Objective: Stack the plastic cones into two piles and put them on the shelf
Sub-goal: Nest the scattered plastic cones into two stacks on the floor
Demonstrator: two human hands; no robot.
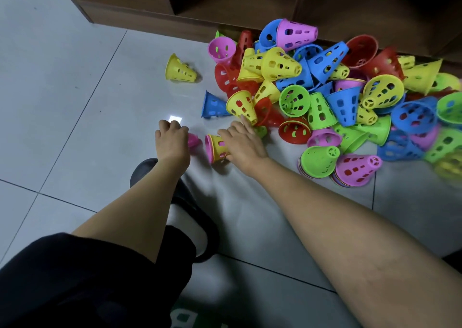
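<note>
A big heap of perforated plastic cones (337,95) in yellow, blue, red, green and pink lies on the tiled floor in front of a dark wooden shelf (225,5). My left hand (172,140) curls round a pink cone (193,140), mostly hidden behind it. My right hand (241,142) grips a short sideways stack with a yellow cone (216,150) outermost, its fingers reaching toward the heap's near edge. Two short upright stacks, topped green (318,161) and pink (356,170), stand to the right.
A lone yellow cone (181,70) and a blue cone (215,105) lie apart, left of the heap. My dark slipper (147,170) and leg are under my left arm. Bare grey floor tiles (62,90) stretch to the left.
</note>
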